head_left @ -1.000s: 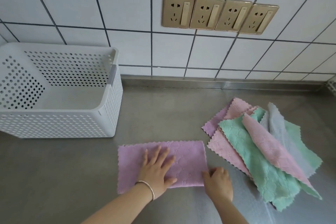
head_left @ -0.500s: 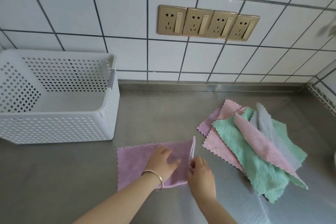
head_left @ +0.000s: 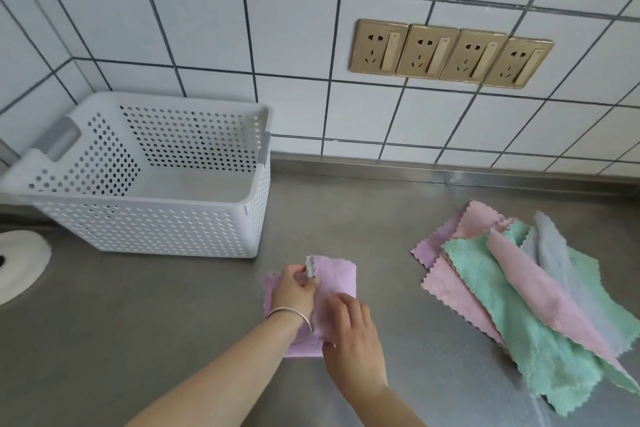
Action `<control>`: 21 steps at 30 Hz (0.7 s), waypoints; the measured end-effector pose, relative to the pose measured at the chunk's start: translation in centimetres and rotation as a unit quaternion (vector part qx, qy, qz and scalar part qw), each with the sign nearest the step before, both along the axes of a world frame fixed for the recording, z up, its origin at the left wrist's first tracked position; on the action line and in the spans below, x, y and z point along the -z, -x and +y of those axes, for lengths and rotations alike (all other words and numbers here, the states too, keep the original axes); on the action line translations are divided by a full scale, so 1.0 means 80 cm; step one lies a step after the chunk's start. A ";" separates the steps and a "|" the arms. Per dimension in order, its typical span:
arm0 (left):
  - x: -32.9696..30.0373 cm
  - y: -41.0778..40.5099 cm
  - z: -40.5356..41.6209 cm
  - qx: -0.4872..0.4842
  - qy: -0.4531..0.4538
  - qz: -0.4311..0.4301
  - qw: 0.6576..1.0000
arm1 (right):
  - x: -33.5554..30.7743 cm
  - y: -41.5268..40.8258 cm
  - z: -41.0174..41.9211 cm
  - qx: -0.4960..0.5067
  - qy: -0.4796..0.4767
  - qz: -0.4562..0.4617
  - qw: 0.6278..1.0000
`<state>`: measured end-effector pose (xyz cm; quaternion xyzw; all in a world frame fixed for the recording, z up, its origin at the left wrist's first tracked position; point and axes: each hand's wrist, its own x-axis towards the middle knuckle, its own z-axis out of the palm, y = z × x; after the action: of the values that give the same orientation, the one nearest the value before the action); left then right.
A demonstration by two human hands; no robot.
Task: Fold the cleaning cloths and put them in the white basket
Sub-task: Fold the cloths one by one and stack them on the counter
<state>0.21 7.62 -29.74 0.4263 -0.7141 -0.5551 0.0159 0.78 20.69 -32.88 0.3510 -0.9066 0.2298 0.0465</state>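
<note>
A purple cleaning cloth (head_left: 337, 276) lies on the steel counter in front of me, folded over on itself into a narrower shape. My left hand (head_left: 294, 289), with a silver bracelet on the wrist, pinches the cloth's upper left corner. My right hand (head_left: 349, 333) rests on the cloth's lower right part and grips its edge. The white perforated basket (head_left: 166, 229) stands at the back left and looks empty. A loose pile of cloths (head_left: 533, 308) in pink, green, grey and purple lies to the right.
The steel counter (head_left: 156, 329) meets a white tiled wall with a row of gold sockets (head_left: 450, 54). A round white object (head_left: 20, 267) sits at the left edge. Bare steel lies between the basket and the pile.
The purple cloth went from a wide flat rectangle to folded in half: my right hand brought its right edge over to the left, where my left hand now pinches the corner. The view shifted left.
</note>
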 end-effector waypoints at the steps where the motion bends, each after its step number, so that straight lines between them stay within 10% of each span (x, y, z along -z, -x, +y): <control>1: 0.001 -0.004 0.001 -0.043 -0.019 0.016 0.999 | 0.003 0.000 0.000 0.010 -0.021 -0.011 1.000; 14: 0.021 -0.021 -0.005 -0.153 -0.223 -0.101 0.958 | 0.012 -0.008 -0.004 -0.039 -0.026 0.027 0.999; 21: -0.003 -0.029 -0.019 -0.029 0.080 -0.067 0.994 | 0.025 -0.005 0.002 -0.045 -0.102 0.027 0.993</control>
<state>2.55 6.09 -29.48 0.4809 -0.7427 -0.4656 0.0180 1.17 20.84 -34.89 0.4006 -0.9069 0.1283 0.0246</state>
